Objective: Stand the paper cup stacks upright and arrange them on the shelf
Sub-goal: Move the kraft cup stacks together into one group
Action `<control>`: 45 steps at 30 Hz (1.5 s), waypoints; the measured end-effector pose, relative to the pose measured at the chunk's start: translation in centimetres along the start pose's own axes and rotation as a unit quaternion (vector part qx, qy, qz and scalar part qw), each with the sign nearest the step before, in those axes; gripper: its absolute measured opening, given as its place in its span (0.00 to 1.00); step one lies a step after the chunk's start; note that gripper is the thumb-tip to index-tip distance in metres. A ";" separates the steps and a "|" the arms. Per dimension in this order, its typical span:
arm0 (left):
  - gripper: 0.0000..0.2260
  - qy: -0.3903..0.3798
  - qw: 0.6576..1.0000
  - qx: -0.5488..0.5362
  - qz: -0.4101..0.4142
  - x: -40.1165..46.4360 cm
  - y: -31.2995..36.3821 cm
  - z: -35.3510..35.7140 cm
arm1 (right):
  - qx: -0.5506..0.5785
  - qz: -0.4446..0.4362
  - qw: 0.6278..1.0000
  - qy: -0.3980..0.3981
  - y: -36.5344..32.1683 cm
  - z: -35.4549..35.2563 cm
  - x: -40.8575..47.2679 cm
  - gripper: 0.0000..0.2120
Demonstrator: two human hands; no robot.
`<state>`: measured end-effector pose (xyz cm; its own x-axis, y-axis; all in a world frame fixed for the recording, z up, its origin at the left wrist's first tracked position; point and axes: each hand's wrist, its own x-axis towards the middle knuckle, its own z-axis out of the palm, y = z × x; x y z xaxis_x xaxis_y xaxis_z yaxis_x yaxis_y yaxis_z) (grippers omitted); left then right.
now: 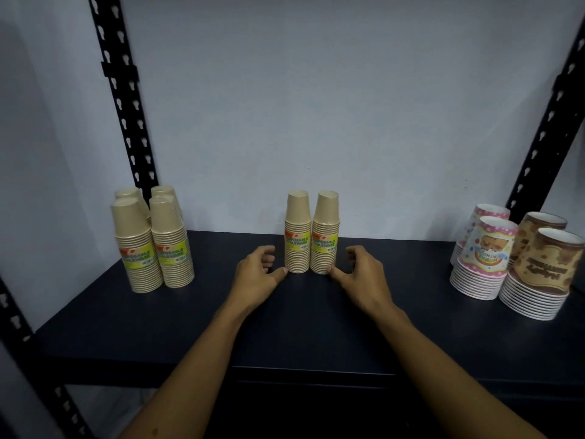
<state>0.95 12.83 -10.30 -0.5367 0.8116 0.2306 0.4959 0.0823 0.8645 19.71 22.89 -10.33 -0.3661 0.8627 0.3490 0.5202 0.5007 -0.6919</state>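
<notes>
Two tan paper cup stacks stand upright side by side at the middle back of the dark shelf (316, 327): the left stack (297, 236) and the right stack (326, 236), each with a yellow label. My left hand (258, 277) sits just left of them, thumb tip touching the left stack's base, fingers curled and apart. My right hand (361, 275) mirrors it, thumb tip at the right stack's base. Neither hand grips a stack.
Several more tan cup stacks (152, 245) stand upright at the shelf's left by a black perforated post (126, 99). At the right stand pink patterned stacks (481, 261) and brown patterned stacks (541, 270), near another post (544, 137). A pale wall lies behind.
</notes>
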 end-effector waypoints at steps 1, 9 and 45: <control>0.24 0.006 1.000 0.012 0.002 -0.6 -0.1 -0.5 | -0.007 -0.014 1.000 0.023 -0.3 -0.2 -0.8 0.25; 0.06 0.098 0.995 0.033 -0.013 -5.4 -2.1 -7.2 | 0.041 -0.101 0.993 -0.043 -4.6 2.2 -5.9 0.15; 0.21 0.135 0.987 -0.073 -0.052 -6.1 -3.9 -11.3 | 0.185 -0.121 0.959 -0.180 -10.5 9.6 -3.1 0.24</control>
<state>-5.43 1.08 -10.05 -0.7512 0.6185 0.2305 0.3357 0.0572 0.9402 8.00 14.32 -10.19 -0.7188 0.6107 0.3322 0.1018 0.5652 -0.8187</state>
